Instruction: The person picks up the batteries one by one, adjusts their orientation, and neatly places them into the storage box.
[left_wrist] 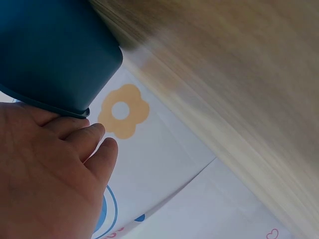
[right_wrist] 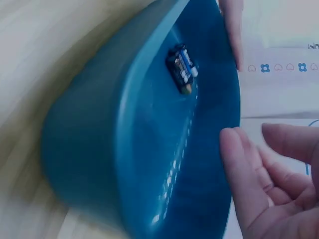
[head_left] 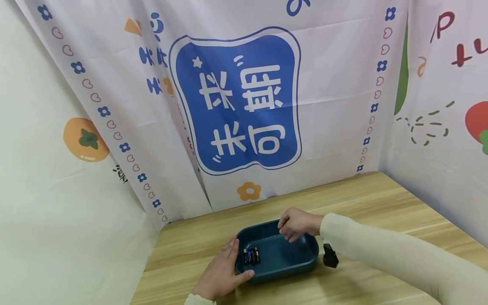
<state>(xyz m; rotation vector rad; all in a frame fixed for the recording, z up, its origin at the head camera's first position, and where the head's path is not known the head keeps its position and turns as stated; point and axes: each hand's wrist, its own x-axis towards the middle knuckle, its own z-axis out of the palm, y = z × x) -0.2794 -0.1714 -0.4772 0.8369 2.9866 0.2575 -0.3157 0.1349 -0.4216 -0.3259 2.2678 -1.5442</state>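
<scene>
At far left of the teal plastic bin [head_left: 276, 254], an orange persimmon print [head_left: 85, 140] marks the pale side sheet. Nearer the bin, bare table [head_left: 179, 258] extends past its left end.

The person's left hand [head_left: 225, 273] lies against the bin's left end, fingers mostly straight along the outside of the rim and thumb set apart over the near corner; it touches the bin without clenching.

Inside the bin, toward its left end, several small cylindrical batteries [head_left: 251, 256] lie side by side on the floor, touching or nearly so; their exact count is hard to tell. They are just right of the left hand, with the bin's end wall between, and well apart from the right hand.

Behind the bin hangs a printed cloth [head_left: 331, 106] with a blue panel and, lower down, an orange flower.

The person's right hand [head_left: 297, 224] hovers by the bin's far rim, toward its right end. Its fingers curl loosely, thumb apart from the index finger, grasping nothing.

Just beside the bin's right end, below the cream sleeve [head_left: 385, 245], a black object [head_left: 330, 256] shows.
</scene>
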